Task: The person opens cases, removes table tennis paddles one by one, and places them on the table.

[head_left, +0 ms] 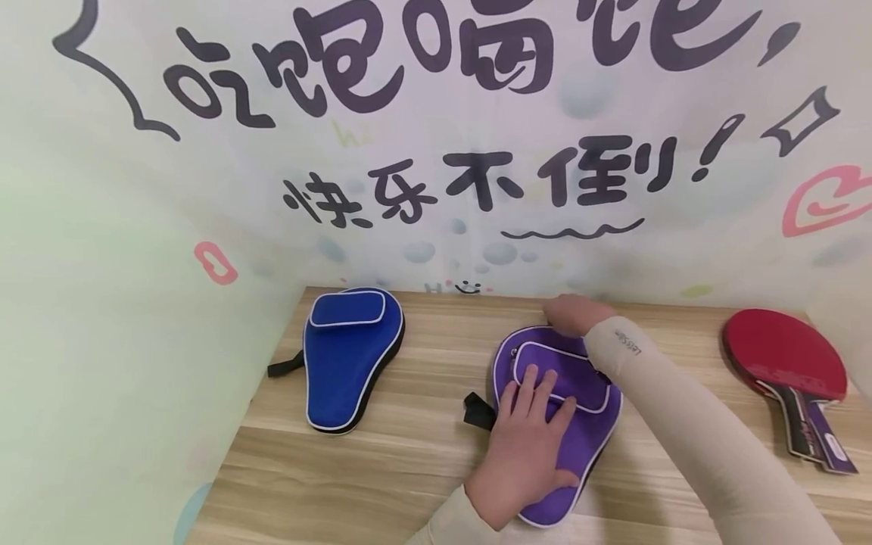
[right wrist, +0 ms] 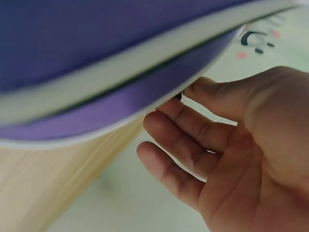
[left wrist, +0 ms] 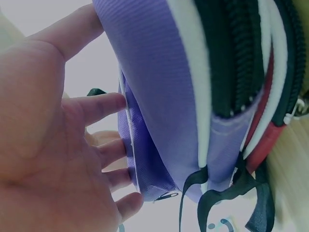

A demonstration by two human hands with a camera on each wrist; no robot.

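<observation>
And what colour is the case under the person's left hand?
The case is purple, edged in white; the head view shows it best.

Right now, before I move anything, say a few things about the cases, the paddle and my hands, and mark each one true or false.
1. Your left hand lies on the purple case. True.
2. The blue case lies left of the purple case. True.
3. Your right hand touches the blue case. False: it pinches the purple case's far edge.
4. The red paddle rests on the blue case. False: it lies on the table, right of the purple case.
</observation>
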